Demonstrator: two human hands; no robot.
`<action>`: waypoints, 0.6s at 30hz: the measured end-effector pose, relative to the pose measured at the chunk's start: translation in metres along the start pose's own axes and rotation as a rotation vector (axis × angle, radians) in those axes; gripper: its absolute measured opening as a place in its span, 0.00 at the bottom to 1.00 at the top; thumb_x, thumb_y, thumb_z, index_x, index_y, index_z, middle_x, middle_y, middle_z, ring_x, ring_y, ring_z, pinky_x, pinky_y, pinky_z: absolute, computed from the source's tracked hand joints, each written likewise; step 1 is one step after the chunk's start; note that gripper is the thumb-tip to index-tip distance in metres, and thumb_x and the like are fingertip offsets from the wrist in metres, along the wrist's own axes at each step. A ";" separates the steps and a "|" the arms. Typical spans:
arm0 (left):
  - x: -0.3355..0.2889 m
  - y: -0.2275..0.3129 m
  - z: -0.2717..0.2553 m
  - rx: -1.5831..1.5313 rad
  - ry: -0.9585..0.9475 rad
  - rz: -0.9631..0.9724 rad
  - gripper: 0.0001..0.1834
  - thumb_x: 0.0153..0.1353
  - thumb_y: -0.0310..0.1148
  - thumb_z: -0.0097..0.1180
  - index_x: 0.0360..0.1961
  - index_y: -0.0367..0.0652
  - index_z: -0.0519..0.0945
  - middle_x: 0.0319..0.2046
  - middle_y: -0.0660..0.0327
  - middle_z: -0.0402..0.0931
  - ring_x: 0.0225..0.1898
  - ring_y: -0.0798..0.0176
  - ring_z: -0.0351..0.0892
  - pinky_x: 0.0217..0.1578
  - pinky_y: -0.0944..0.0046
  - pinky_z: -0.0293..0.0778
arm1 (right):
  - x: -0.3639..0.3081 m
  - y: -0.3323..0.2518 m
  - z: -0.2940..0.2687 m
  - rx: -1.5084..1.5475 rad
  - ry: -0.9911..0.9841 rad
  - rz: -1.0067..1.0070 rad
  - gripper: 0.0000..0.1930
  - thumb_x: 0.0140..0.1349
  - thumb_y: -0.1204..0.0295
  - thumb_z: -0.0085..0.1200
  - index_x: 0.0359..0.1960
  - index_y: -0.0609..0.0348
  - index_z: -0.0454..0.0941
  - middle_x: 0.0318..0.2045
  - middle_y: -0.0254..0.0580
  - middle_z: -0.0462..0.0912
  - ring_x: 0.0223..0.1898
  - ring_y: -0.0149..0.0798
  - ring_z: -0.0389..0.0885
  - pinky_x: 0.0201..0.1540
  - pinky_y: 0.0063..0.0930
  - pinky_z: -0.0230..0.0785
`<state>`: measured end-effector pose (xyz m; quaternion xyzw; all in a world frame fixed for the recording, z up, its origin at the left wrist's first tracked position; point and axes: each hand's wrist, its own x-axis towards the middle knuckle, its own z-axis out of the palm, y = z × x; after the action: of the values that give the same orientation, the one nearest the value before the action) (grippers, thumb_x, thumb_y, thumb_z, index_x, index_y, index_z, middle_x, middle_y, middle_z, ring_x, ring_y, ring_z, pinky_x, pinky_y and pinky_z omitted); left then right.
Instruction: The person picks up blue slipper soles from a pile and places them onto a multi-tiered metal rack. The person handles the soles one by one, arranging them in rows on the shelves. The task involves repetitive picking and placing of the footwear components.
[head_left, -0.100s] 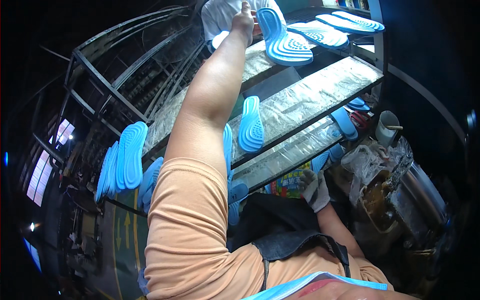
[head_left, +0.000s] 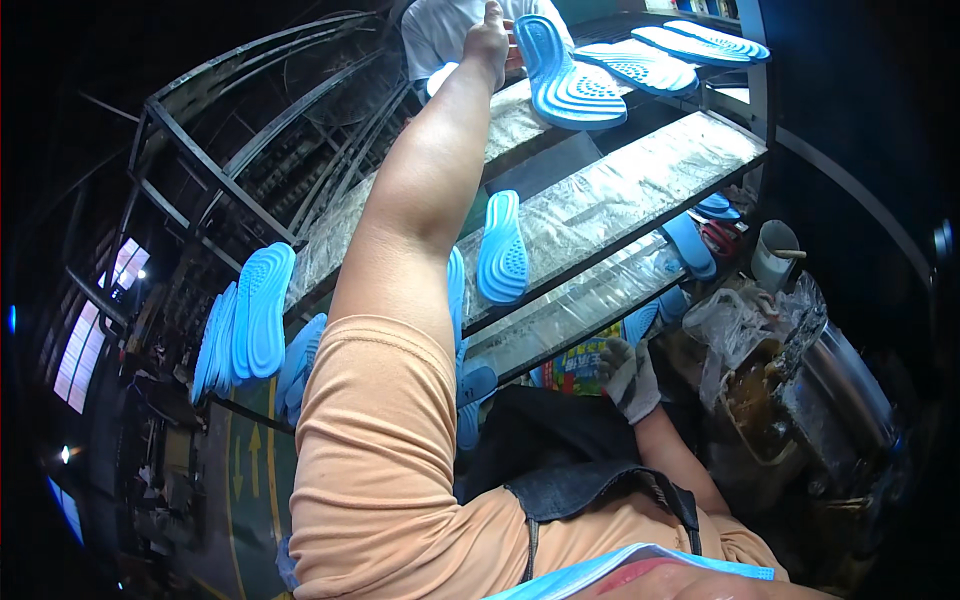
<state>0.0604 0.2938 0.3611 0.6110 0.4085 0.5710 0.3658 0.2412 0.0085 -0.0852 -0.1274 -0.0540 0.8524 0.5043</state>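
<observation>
My bare left hand reaches far up to the top of the rack, its thumb raised and apart from the fingers. Those fingers are at the left edge of a blue insole with wavy ridges; their tips are partly hidden, and no grip on it shows. My right hand, in a stained pale work glove, hovers low on the right with fingers loosely apart and nothing seen in it. Behind it is a colourful printed package. Another blue insole leans upright against the middle shelf, right of my left forearm.
More blue insoles hang over the rack's left end, and others lie at the top right. Film covers the metal shelf. A person in a white shirt is beyond the rack. At right stand a white cup and a metal drum.
</observation>
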 end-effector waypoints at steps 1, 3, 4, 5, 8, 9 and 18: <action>-0.001 0.000 -0.001 0.009 0.001 0.001 0.30 0.68 0.58 0.38 0.43 0.40 0.77 0.33 0.55 0.80 0.33 0.58 0.79 0.39 0.56 0.74 | -0.002 -0.001 0.004 0.010 -0.026 0.012 0.31 0.65 0.40 0.43 0.49 0.58 0.74 0.37 0.43 0.78 0.36 0.41 0.76 0.42 0.35 0.73; 0.000 0.000 0.001 0.022 0.003 0.010 0.30 0.68 0.58 0.39 0.43 0.39 0.77 0.33 0.55 0.80 0.33 0.58 0.79 0.39 0.56 0.74 | -0.004 -0.003 0.011 0.032 -0.082 0.029 0.31 0.66 0.40 0.43 0.49 0.58 0.74 0.37 0.43 0.78 0.36 0.41 0.76 0.43 0.36 0.73; 0.001 0.001 0.002 0.032 0.004 0.014 0.30 0.68 0.58 0.39 0.43 0.39 0.77 0.33 0.55 0.80 0.33 0.58 0.79 0.39 0.56 0.74 | -0.004 -0.003 0.010 0.030 -0.079 0.026 0.31 0.66 0.41 0.43 0.49 0.58 0.74 0.37 0.43 0.78 0.36 0.41 0.76 0.43 0.36 0.74; 0.001 0.002 0.003 0.036 0.007 0.016 0.30 0.68 0.57 0.39 0.43 0.39 0.77 0.33 0.55 0.80 0.33 0.58 0.79 0.38 0.57 0.74 | -0.003 -0.004 0.009 0.028 -0.078 0.022 0.31 0.66 0.41 0.44 0.49 0.58 0.74 0.37 0.43 0.78 0.36 0.41 0.77 0.43 0.36 0.74; 0.003 0.003 0.006 0.066 0.010 0.027 0.29 0.68 0.57 0.40 0.43 0.39 0.77 0.33 0.55 0.80 0.33 0.58 0.79 0.38 0.57 0.74 | 0.002 -0.005 -0.001 0.048 -0.068 0.012 0.31 0.65 0.41 0.44 0.49 0.59 0.74 0.37 0.43 0.78 0.36 0.41 0.77 0.43 0.36 0.74; 0.005 0.004 0.008 0.076 0.005 0.030 0.29 0.68 0.56 0.40 0.43 0.39 0.78 0.33 0.55 0.80 0.33 0.58 0.79 0.38 0.57 0.74 | 0.003 -0.006 -0.003 0.059 -0.064 0.008 0.31 0.65 0.41 0.45 0.49 0.59 0.74 0.37 0.43 0.78 0.36 0.41 0.77 0.43 0.36 0.74; -0.022 0.006 -0.013 0.476 0.051 0.099 0.27 0.68 0.54 0.43 0.42 0.38 0.78 0.33 0.55 0.79 0.33 0.59 0.79 0.38 0.58 0.74 | 0.005 0.005 -0.001 0.078 -0.009 0.060 0.32 0.64 0.41 0.46 0.51 0.59 0.74 0.40 0.45 0.79 0.38 0.41 0.77 0.45 0.34 0.74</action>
<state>0.0474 0.2707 0.3585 0.6846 0.5102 0.4912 0.1723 0.2347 0.0104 -0.0886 -0.1056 -0.0191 0.8692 0.4826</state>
